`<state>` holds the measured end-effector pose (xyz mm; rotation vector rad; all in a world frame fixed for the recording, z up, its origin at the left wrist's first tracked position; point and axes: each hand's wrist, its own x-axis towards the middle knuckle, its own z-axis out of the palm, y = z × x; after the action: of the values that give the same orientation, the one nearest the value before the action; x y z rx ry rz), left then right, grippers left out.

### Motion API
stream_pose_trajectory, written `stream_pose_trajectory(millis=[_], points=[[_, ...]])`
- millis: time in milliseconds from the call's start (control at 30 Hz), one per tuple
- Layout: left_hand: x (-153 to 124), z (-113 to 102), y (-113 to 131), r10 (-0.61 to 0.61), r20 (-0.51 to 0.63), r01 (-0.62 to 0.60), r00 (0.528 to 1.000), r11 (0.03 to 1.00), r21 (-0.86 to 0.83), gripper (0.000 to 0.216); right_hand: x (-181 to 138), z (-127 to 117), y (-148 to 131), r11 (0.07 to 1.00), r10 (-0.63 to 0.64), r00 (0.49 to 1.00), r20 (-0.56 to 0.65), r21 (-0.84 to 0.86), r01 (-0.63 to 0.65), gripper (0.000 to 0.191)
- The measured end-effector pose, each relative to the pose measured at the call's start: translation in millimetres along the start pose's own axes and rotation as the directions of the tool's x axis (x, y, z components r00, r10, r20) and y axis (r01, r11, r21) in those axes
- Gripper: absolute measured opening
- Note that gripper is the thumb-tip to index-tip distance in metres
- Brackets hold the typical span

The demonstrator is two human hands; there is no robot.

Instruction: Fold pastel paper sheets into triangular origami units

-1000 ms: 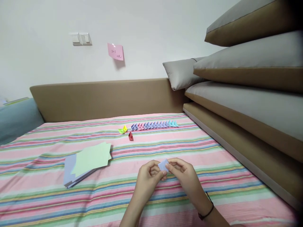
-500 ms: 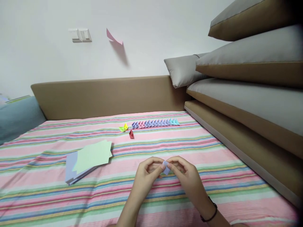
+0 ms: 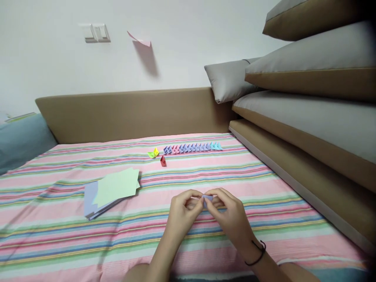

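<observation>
A small folded piece of lavender paper [image 3: 207, 197] is pinched between both hands above the striped bedcover [image 3: 258, 243]. My left hand [image 3: 185, 207] grips its left side with thumb and forefinger. On the other side, my right hand [image 3: 229, 207] presses it with thumb and fingertips, partly covering it. A dark band [image 3: 258, 254] circles the right wrist. Beyond the hands stands a row of small folded paper pieces [image 3: 192, 148] in lavender, pink and light blue. A red folded piece [image 3: 163, 161] and a yellow-green one [image 3: 153, 153] lie by its left end.
To the left lies a stack of paper sheets [image 3: 117, 188], pale green over lavender. Grey-brown cushions [image 3: 311, 78] are piled along the right side. A brown padded board [image 3: 135, 115] runs along the wall, where a pink paper [image 3: 139, 39] sticks out beside light switches [image 3: 95, 33].
The lavender paper has turned in the fingers, and less of its face shows. Both hands stay close together. The view has tilted down slightly.
</observation>
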<state>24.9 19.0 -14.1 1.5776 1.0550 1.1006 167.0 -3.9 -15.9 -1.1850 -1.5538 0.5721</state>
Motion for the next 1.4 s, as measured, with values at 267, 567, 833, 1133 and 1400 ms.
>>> stream_pose_trajectory(millis=[267,567,833,1133,1400], points=[[-2,2,-1,0.108,-0.043,-0.101,0.993,0.986,0.136,0.015,-6,2,-4,0.981,-0.100,0.993,-0.056,-0.172,0.089,0.008],[-5,9,4,0.172,-0.153,-0.156,0.973,0.982,0.110,0.016,-7,0,-11,0.997,0.002,0.993,-0.118,-0.071,-0.010,0.009],[-6,12,9,0.031,-0.199,-0.053,0.980,0.993,-0.106,0.018,-7,-5,-15,0.992,0.124,0.980,-0.156,0.044,-0.119,0.024],[-4,3,14,0.095,-0.104,-0.107,0.990,0.987,-0.123,0.008,-3,-12,-14,0.943,0.228,0.973,-0.032,0.258,-0.212,0.018],[-4,0,15,0.116,-0.128,-0.141,0.985,0.969,-0.204,0.009,0,-14,-10,0.824,0.300,0.954,0.003,0.503,-0.260,0.024]])
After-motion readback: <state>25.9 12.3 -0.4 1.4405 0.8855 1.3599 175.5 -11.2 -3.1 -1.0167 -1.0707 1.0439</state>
